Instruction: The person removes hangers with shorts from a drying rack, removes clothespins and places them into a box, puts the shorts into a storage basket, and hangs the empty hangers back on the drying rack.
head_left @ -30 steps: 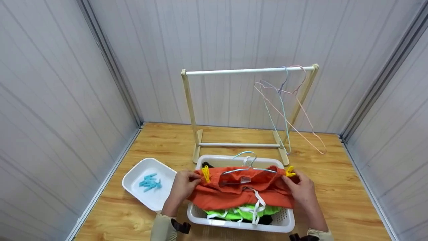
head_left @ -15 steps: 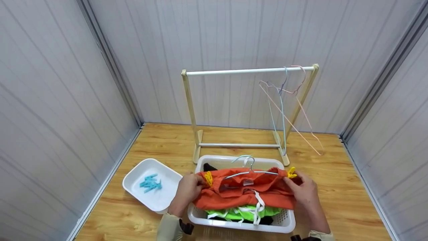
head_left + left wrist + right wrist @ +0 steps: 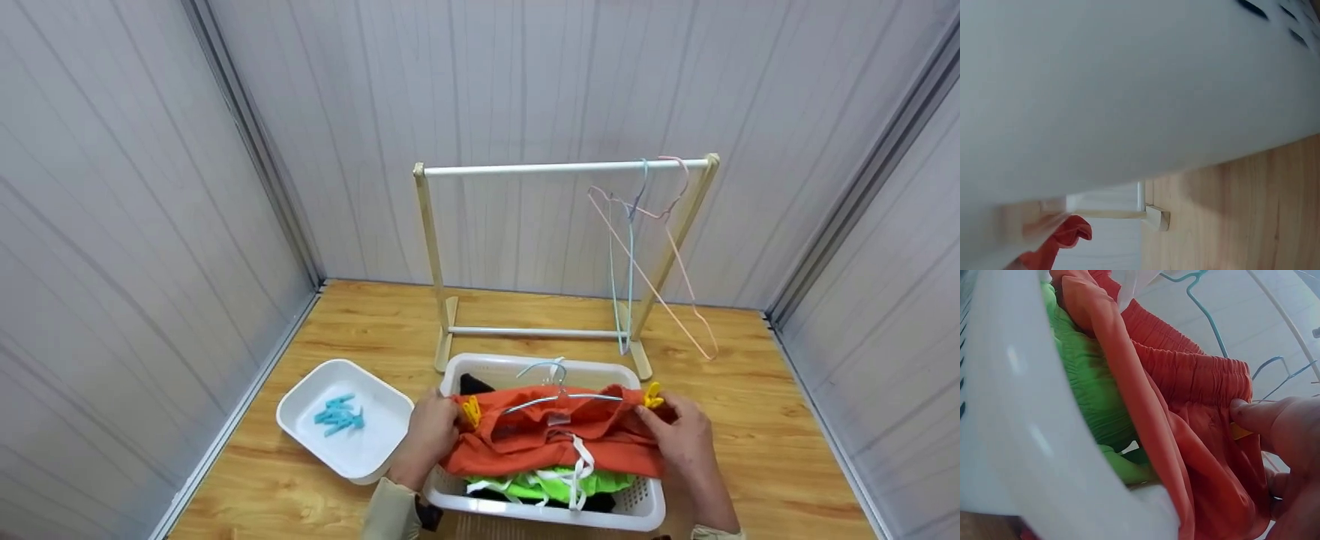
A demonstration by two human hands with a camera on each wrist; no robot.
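Observation:
Orange drawstring shorts (image 3: pixel 510 454) lie over the clothes in a white basket (image 3: pixel 544 511), a light-blue wire hanger (image 3: pixel 529 406) set in their waistband. Yellow clothespins sit at both ends of the waist, a left clothespin (image 3: pixel 471 412) and a right clothespin (image 3: pixel 653 395). My left hand (image 3: pixel 429 429) grips the waist's left end; its fingertips are partly hidden. At the other end, thumb against the cloth, my right hand (image 3: pixel 684 437) pinches the waistband beside its clothespin, as the right wrist view shows with the gathered elastic (image 3: pixel 1196 377). Basket wall (image 3: pixel 1129 95) fills most of the left wrist view.
Behind the basket stands a drying rack (image 3: pixel 525 170), with a pink hanger (image 3: pixel 684 262) and a blue hanger (image 3: pixel 631 277) on its right end. To the left, a white tray (image 3: pixel 379 420) holds several blue clothespins (image 3: pixel 341 415). Green clothing (image 3: pixel 555 487) lies under the shorts.
My left hand has shifted slightly right and tightened its grip on the waistband. The shorts and their hanger have sunk a little. The hangers on the rack have swung slightly.

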